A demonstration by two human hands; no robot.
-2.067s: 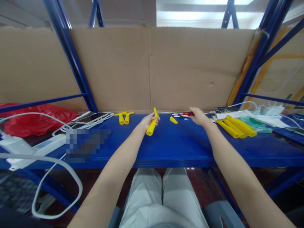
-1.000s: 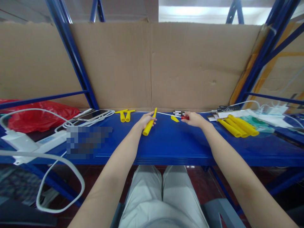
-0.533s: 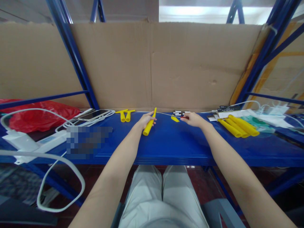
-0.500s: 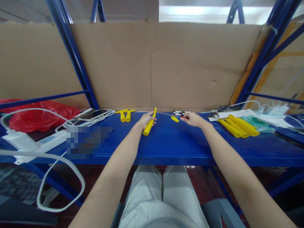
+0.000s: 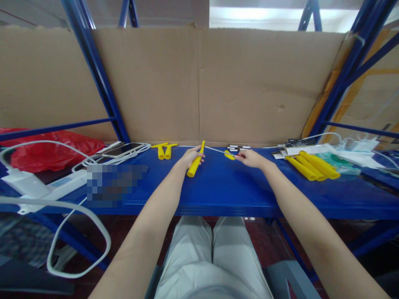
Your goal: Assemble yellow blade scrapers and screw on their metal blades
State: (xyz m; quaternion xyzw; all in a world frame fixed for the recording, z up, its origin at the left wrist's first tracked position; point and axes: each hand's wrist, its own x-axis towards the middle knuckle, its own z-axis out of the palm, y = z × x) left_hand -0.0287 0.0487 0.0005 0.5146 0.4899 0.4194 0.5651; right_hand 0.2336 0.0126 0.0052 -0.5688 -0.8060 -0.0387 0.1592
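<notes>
My left hand (image 5: 190,157) is closed around a yellow tube (image 5: 193,167), which stands tilted with its wide round end toward me and its narrow end away. Pinched in my right hand (image 5: 251,158) is a screwdriver (image 5: 215,150) with a red handle and a long thin shaft. Its shaft slants up and left, and the tip ends beside the upper part of the tube; I cannot tell whether they touch. Beneath the shaft, a small flat yellow piece (image 5: 230,155) lies on the blue table (image 5: 230,187). Fingers hide most of the handle.
Two yellow T-shaped pieces (image 5: 164,151) rest at the back left, and several yellow tubes (image 5: 311,166) lie at the right. Small black-and-white items (image 5: 238,148) sit at the back. A power strip (image 5: 67,187), white cables and a red plastic bag (image 5: 56,151) occupy the left. Cardboard (image 5: 199,87) walls the back.
My right hand has shifted a little left and down, bringing the screwdriver's shaft over the small yellow piece. The left hand and its tube have hardly moved.
</notes>
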